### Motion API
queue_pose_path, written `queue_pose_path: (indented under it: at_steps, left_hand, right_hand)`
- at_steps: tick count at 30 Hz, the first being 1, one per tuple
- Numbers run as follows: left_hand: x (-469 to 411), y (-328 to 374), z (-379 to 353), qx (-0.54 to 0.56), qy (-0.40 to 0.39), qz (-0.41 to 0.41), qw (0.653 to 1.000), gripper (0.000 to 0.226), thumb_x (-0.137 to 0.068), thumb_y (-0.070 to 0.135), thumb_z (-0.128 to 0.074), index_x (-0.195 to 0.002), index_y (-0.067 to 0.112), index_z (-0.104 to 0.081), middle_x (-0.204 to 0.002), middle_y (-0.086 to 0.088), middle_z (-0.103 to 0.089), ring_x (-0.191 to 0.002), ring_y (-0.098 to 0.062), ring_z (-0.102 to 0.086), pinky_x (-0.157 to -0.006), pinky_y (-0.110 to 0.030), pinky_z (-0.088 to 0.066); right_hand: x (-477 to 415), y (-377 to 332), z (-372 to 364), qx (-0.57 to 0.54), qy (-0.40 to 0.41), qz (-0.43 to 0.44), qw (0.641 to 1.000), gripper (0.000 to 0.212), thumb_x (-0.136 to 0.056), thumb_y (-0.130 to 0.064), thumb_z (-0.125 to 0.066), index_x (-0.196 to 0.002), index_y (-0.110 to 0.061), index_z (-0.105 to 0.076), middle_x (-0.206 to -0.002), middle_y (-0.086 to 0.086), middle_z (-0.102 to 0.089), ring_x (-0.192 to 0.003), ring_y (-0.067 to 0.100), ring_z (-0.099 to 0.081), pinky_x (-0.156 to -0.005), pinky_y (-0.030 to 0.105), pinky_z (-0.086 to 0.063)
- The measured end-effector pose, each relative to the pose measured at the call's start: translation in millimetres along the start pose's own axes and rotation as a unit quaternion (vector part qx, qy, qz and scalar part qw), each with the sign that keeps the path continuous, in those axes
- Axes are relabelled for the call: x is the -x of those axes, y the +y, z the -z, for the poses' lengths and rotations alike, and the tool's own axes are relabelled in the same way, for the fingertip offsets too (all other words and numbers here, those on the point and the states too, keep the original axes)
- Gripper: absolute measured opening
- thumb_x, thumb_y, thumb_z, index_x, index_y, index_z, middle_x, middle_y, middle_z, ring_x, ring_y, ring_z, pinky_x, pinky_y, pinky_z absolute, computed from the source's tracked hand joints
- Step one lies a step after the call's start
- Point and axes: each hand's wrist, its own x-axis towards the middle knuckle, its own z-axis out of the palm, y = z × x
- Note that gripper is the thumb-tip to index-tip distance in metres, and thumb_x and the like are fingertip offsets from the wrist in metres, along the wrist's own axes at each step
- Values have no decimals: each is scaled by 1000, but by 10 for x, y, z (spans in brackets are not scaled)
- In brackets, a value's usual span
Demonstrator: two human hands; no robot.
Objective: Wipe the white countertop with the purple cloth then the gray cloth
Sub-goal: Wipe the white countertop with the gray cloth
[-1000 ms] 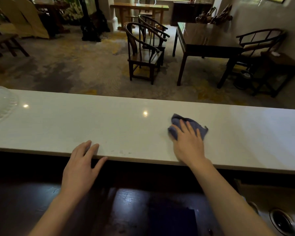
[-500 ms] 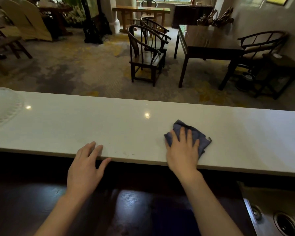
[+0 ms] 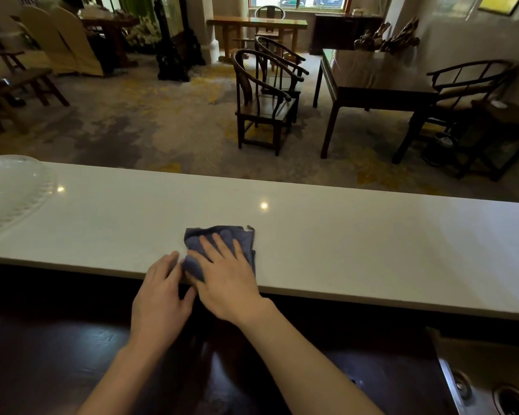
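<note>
Right now your right hand (image 3: pixel 228 283) is pressing flat on the purple cloth (image 3: pixel 222 244), fingers spread wide over it, palm hanging past the near edge of the counter (image 3: pixel 372 244). That is pressing, not pinching: nothing is closed around the cloth. The cloth is lying bunched on the counter close to the near edge, roughly mid-frame, its far corners sticking out beyond your fingertips. Your left hand (image 3: pixel 159 298) is sitting just beside the right one, fingers loosely extended, tips resting on the counter's near edge and touching the cloth's left side; it is holding nothing as far as I can tell. Both forearms are coming up from the bottom of the view over a dark lower surface (image 3: pixel 57 354). A clear glass dish (image 3: pixel 9 190) is sitting at the counter's far left, well apart from the cloth. Beyond the counter, dark wooden chairs (image 3: pixel 264 100) and a table (image 3: pixel 372 76) are standing on patterned carpet.
</note>
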Motion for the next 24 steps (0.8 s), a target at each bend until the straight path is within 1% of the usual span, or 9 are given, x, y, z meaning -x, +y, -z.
queue_pose_path:
  at_steps: [4,7,10,13,15,16,20,22,24]
  left_hand:
    - [-20,28,46,29,-7,7,1000,61,-77,24,-79,-133,10,-59,-135,-11,-58,-127,-30,-52,-97,-43,-50]
    - [-41,36,86,64,-39,4,997,64,-77,23,-79,-134,4,-55,-138,-15,-55,-131,-32,-48,-108,-42,-41]
    - [-9,124,185,239,-37,57,969,62,-81,2,-70,-139,10,-51,-143,-7,-53,-130,-19,-49,-111,-34,-35]
    - [12,313,310,523,-15,142,840,43,-87,7,-58,-128,20,-61,-130,3,-66,-122,-11,-59,-107,-36,-43]
    - [6,440,392,657,-78,156,733,35,-93,31,-54,-123,18,-68,-123,-2,-72,-119,-17,-64,-95,-32,-52]
    - [6,501,423,680,-125,150,706,42,-92,45,-53,-120,18,-70,-121,-3,-73,-116,-17,-66,-87,-28,-55]
    - [32,665,397,642,-197,129,730,38,-80,40,-72,-111,17,-75,-115,-9,-75,-112,-24,-70,-80,-26,-58]
    - [96,690,333,614,-180,115,760,30,-84,35,-73,-111,22,-73,-114,-6,-76,-109,-23,-71,-82,-28,-58]
    - [196,703,277,573,-152,88,800,21,-90,37,-67,-109,32,-71,-111,5,-77,-105,-11,-71,-79,-21,-57]
  right_hand:
    - [157,24,200,-265,19,-25,964,39,-105,-47,-39,-140,-40,-54,-148,-8,-58,-142,12,-44,-121,40,-31]
    - [328,26,403,-499,87,-104,856,29,-104,-49,-42,-109,-49,-70,-112,-19,-76,-113,-1,-66,-99,21,-49]
    - [480,115,565,-657,91,-158,732,37,-101,-53,-47,-114,-33,-77,-120,-4,-78,-118,10,-69,-100,27,-53]
    - [661,233,657,-788,48,-200,580,53,-91,-56,-58,-126,-19,-72,-131,10,-73,-123,25,-68,-96,35,-58]
    - [788,290,690,-827,15,-202,525,57,-90,-55,-60,-129,-15,-71,-133,14,-71,-123,30,-68,-98,41,-58]
    - [840,307,703,-834,4,-205,512,58,-89,-55,-60,-128,-14,-72,-133,15,-70,-123,32,-67,-100,43,-57]
    - [961,347,724,-821,-4,-217,528,63,-95,-57,-50,-134,-11,-67,-136,19,-68,-126,33,-65,-112,49,-48]
    - [1015,366,711,-763,27,-232,603,54,-99,-57,-45,-127,-19,-71,-129,13,-73,-121,28,-69,-108,47,-51]
    - [1100,378,710,-654,59,-248,712,45,-100,-61,-45,-115,-32,-76,-118,-2,-79,-112,15,-73,-99,39,-56]
